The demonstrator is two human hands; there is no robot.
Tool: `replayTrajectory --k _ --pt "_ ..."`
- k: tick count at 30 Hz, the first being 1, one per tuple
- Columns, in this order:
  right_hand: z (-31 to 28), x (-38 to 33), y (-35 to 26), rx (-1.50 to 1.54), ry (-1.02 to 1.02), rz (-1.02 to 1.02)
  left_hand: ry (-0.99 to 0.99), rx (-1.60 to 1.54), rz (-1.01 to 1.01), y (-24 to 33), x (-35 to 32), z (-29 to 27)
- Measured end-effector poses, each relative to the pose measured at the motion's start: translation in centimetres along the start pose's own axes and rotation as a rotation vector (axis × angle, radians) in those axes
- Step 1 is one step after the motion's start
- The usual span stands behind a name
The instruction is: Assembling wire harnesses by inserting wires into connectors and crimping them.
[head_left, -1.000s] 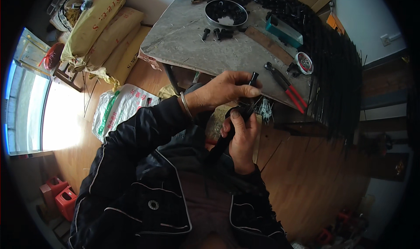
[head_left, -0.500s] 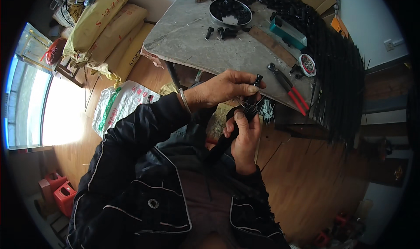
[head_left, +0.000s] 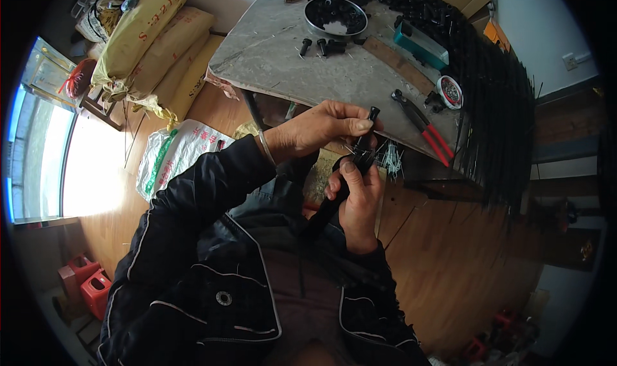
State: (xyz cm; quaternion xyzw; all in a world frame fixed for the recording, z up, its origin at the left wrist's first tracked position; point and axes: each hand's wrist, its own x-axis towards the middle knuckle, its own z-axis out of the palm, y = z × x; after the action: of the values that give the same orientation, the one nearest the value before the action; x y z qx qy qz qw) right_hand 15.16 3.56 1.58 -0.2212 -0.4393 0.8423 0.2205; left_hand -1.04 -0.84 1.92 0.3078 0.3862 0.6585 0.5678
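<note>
My left hand [head_left: 321, 129] pinches a black cylindrical part with a flared end [head_left: 373, 113] between thumb and fingers, just off the table's near edge. Directly below it, my right hand [head_left: 361, 202] is closed round a long, dark, bundle-like piece [head_left: 326, 215] that runs down toward my lap. Thin, light metal ends stick out at its top, where it meets the cylindrical part. Whether the two are joined I cannot tell, as my fingers cover much of the spot.
On the grey table [head_left: 270, 57] are a bowl of black parts [head_left: 335, 16], red-handled pliers [head_left: 424, 128], a teal box [head_left: 421, 44], a wooden strip [head_left: 398, 65] and a small round tub [head_left: 450, 92]. Long black rods [head_left: 495, 128] hang over its right side. Yellow sacks [head_left: 138, 28] are stacked left.
My left hand and the cylindrical part have shifted slightly left, and the part stands more in line above the dark piece. My right hand keeps its grip, almost still.
</note>
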Motion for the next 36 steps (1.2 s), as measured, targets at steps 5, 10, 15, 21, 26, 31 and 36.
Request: replayTrajectory --k 5,10,15,21,26,31,36 --pt "0.1 0.0 0.0 0.052 -0.058 -0.013 -0.033 -0.105 0.010 -0.1 -0.3 0.3" --pt "-0.4 0.1 0.3 0.102 -0.084 0.008 -0.015 -0.109 -0.027 0.5 -0.7 0.6" --pt "-0.9 0.4 0.8 0.104 -0.043 -0.017 0.148 0.042 0.047 1.0 -1.1 1.8" --pt "-1.3 0.2 1.0 0.062 -0.041 -0.062 0.181 0.211 -0.109 -0.1 -3.1 2.9" --pt "-3.0 0.4 -1.1 -0.906 -0.074 -0.536 0.293 0.218 0.010 -0.5 -3.8 3.7" --pt "-3.8 1.1 -2.2 -0.611 -0.187 -0.169 0.282 0.127 0.087 -1.7 -3.9 3.3" --pt "-5.1 2.0 -1.4 -0.297 -0.236 0.039 0.244 0.125 0.099 -1.9 -3.9 3.0"
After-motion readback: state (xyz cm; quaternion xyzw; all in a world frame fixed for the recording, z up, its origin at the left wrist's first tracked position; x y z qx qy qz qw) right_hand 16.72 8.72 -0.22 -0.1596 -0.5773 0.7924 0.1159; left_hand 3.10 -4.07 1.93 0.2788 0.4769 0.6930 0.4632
